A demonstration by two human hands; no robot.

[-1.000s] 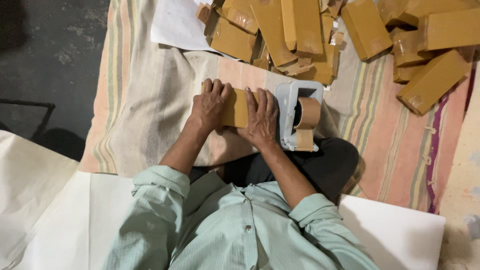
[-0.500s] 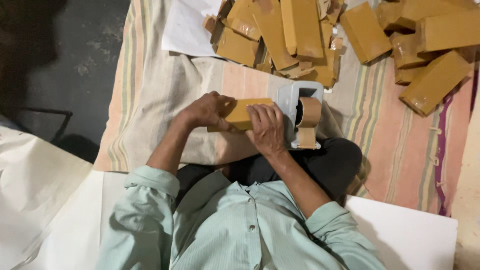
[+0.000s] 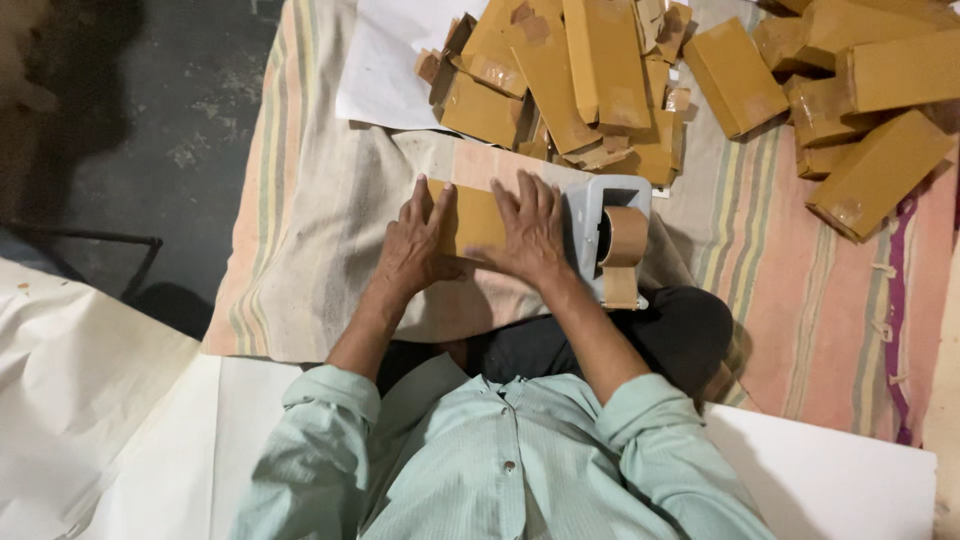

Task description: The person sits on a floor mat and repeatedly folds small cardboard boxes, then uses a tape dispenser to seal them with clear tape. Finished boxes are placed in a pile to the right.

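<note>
A small brown cardboard box (image 3: 478,217) lies on the striped cloth (image 3: 320,230) in front of me. My left hand (image 3: 415,245) presses on its left end, fingers spread flat. My right hand (image 3: 530,230) lies flat over its right end, fingers spread. Right beside my right hand stands a grey tape dispenser (image 3: 605,235) with a roll of brown tape (image 3: 625,235). Both hands press down on the box.
A heap of brown taped boxes (image 3: 590,80) lies beyond the dispenser, with more boxes (image 3: 870,100) at the far right. White paper sheets (image 3: 390,60) lie under the heap and near my lap (image 3: 120,430). Dark floor (image 3: 130,120) is at the left.
Half a second ago my left hand was lifting and turning the box's left end. Now the box lies flat and both hands press down on it with fingers spread.
</note>
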